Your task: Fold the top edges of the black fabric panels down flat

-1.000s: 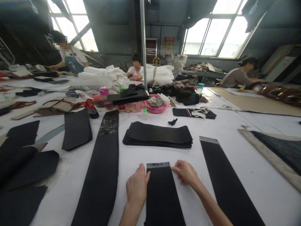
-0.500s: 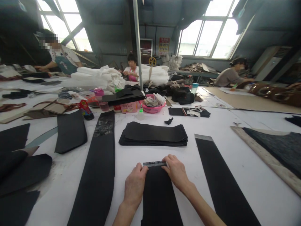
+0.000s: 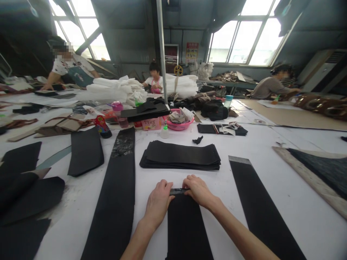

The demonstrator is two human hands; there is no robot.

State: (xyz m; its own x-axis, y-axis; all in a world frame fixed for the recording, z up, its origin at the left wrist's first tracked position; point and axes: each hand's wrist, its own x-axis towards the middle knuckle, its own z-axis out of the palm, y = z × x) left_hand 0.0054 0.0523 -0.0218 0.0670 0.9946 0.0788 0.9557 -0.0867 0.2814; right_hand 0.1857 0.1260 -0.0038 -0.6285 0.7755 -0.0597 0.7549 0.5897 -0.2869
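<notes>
A long black strip of sheet material (image 3: 185, 227) lies in front of me, its far end carrying a grey band (image 3: 178, 191). At that end's left corner, my left hand (image 3: 159, 198) pinches the edge between thumb and fingers. My right hand (image 3: 196, 189) grips the same edge a little further right, fingers curled over it. Just beyond my hands rests a stack of black pieces (image 3: 181, 155). Another black strip (image 3: 264, 206) with a grey end lies to the right. To the left are longer black strips (image 3: 114, 202) with a shiny, smeared far end.
A pink basket (image 3: 180, 125) of scraps, a small green-tipped bottle (image 3: 164, 131) and a pink-lidded cup (image 3: 118, 112) stand farther back. A metal pole (image 3: 162, 54) rises behind them. Black pieces (image 3: 85, 151) lie at left. Several people work beyond the table.
My hands have drawn closer together along the strip's far edge, and the fingers now curl over the grey band. The whole view has shifted slightly.
</notes>
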